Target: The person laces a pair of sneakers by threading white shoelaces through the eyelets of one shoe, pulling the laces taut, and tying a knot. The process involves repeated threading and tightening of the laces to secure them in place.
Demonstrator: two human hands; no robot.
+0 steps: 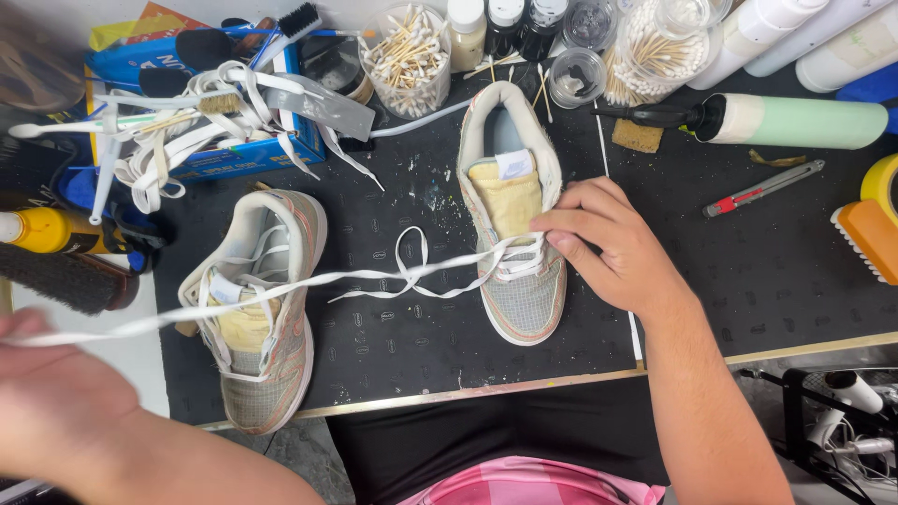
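Two grey-and-cream sneakers lie on a black work mat (748, 271). My right hand (613, 243) rests on the right sneaker (514, 206), fingers pinching the white lace at its eyelets. That white lace (309, 285) stretches left across the mat and over the left sneaker (257, 318) to my left hand (47, 393), which is blurred at the lower left edge and pulls the lace taut. The right sneaker is partly laced near the toe, its yellow tongue exposed.
A blue box (224, 150) with loose white laces and brushes sits back left. Cups of cotton swabs (407, 56), bottles, a green-white spray can (795, 122), a red utility knife (762, 187) and an orange brush (870, 238) line the back and right. A dark brush (61, 276) lies at left.
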